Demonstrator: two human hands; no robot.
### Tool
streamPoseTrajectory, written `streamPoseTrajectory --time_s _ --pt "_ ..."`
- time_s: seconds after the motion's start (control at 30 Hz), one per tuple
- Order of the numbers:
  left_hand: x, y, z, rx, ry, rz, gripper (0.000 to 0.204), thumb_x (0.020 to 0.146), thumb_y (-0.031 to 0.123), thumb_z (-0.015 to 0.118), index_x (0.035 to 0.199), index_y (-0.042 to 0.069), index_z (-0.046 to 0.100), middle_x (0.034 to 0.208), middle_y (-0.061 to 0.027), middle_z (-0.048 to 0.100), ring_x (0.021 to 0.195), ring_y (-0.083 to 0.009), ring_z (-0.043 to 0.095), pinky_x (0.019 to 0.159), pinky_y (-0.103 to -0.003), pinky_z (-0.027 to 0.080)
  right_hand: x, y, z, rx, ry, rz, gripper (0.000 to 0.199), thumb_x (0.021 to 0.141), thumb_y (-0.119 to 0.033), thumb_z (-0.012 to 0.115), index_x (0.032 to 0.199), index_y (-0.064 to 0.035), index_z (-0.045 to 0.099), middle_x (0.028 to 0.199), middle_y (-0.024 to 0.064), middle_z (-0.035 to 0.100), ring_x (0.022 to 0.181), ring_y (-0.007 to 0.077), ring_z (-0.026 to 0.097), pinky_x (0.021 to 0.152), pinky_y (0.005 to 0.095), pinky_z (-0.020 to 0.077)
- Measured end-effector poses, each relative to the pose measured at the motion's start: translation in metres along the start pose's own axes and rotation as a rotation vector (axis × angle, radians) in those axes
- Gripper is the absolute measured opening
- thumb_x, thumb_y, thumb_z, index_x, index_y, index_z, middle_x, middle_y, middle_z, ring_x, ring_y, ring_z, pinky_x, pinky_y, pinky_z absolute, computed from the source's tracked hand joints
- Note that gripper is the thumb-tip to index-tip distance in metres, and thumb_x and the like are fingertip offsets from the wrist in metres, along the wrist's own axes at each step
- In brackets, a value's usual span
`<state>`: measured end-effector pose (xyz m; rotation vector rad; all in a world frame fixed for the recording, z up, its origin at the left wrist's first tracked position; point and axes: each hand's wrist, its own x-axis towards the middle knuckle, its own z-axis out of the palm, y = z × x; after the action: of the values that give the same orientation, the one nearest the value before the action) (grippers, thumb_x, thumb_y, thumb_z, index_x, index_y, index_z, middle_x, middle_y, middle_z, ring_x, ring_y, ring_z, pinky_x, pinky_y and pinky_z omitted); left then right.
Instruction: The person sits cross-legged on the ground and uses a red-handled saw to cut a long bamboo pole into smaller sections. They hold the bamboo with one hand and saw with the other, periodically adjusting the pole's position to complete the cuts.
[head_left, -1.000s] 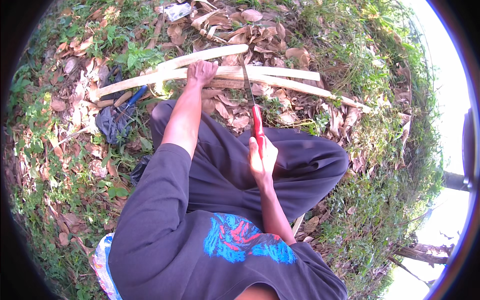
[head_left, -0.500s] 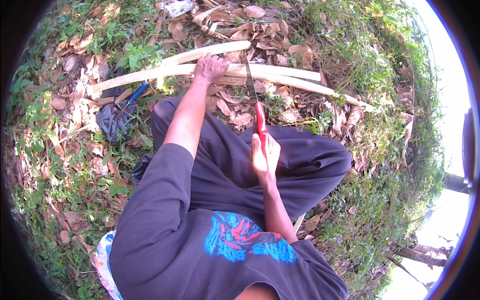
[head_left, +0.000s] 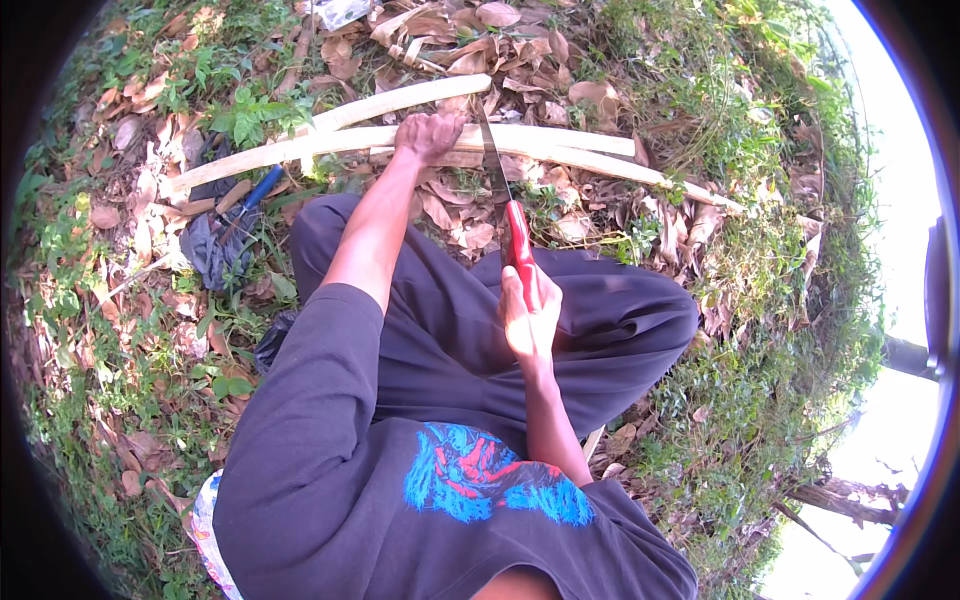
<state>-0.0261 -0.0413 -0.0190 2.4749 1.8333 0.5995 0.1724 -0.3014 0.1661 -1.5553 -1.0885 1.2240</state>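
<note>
My left hand is closed round a long pale strip of wood, pressing it down over other strips. In my right hand is a saw with a red handle, its thumb along the grip. The saw's dark narrow blade points away from me and crosses the strip just right of my left hand. Whether its teeth have cut into the wood is too small to tell. Another pale strip slants behind, its right end near the blade tip. A further strip runs off to the right.
Left of my knee, a blue-handled tool and a wooden-handled tool lie by a crumpled dark plastic bag. Dry leaves and green plants cover the ground. Clear plastic lies at the far edge. My crossed legs are close below the wood.
My left hand has slid slightly right along the strip, nearer the blade, and its fingers have curled tighter. The saw stays across the wood, with little visible movement. The whole view has shifted slightly.
</note>
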Motion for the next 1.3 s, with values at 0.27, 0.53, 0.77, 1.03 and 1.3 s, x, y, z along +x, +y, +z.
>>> streamPoseTrajectory --time_s 0.27,0.53,0.77,1.03,1.3 --pt "0.002 -0.002 0.01 0.012 -0.157 -0.083 0.05 0.104 0.043 0.032 0.082 0.014 0.067 0.058 -0.0134 0.066 0.053 -0.0289 0.069 0.057 -0.043 0.059 -0.015 0.003 0.004 -0.085 0.012 -0.084 0.021 0.095 -0.012 0.061 0.079 0.0009 0.056 0.057 0.0027 0.048 0.054 0.0067 0.043 0.051 0.0279 0.0388" --pt "0.007 0.008 -0.012 -0.058 -0.178 -0.137 0.056 0.103 0.037 0.033 0.058 0.015 0.058 0.05 -0.011 0.061 0.043 -0.0233 0.063 0.05 -0.042 0.056 0.008 0.007 -0.007 0.078 -0.005 -0.016 0.023 0.097 -0.012 0.061 0.077 -0.0012 0.055 0.06 -0.0022 0.047 0.056 0.0042 0.041 0.051 0.0251 0.0349" --pt "0.0 -0.009 0.014 -0.027 -0.091 -0.024 0.055 0.105 0.04 0.033 0.061 0.016 0.056 0.044 -0.0069 0.055 0.034 -0.0183 0.052 0.037 -0.039 0.047 -0.004 0.005 -0.022 0.012 0.005 -0.018 0.023 0.097 -0.015 0.061 0.079 -0.0013 0.056 0.06 -0.0029 0.047 0.055 0.0043 0.041 0.051 0.0262 0.0348" --pt "-0.002 0.005 -0.005 -0.127 0.024 0.058 0.051 0.107 0.042 0.034 0.076 0.013 0.062 0.047 -0.0077 0.055 0.036 -0.0184 0.053 0.035 -0.037 0.046 -0.021 -0.027 -0.031 0.108 0.049 0.019 0.025 0.097 -0.018 0.06 0.079 -0.0031 0.056 0.058 -0.003 0.049 0.049 0.0048 0.045 0.047 0.0243 0.0368" --pt "-0.007 0.036 -0.056 -0.027 -0.152 0.133 0.044 0.088 0.049 0.066 0.105 0.009 0.059 0.094 -0.0167 0.071 0.086 -0.0317 0.071 0.071 -0.047 0.055 -0.035 -0.034 -0.06 0.169 0.074 -0.058 0.027 0.098 -0.025 0.061 0.086 -0.0016 0.059 0.057 -0.0023 0.051 0.048 0.0049 0.046 0.047 0.0229 0.0374"
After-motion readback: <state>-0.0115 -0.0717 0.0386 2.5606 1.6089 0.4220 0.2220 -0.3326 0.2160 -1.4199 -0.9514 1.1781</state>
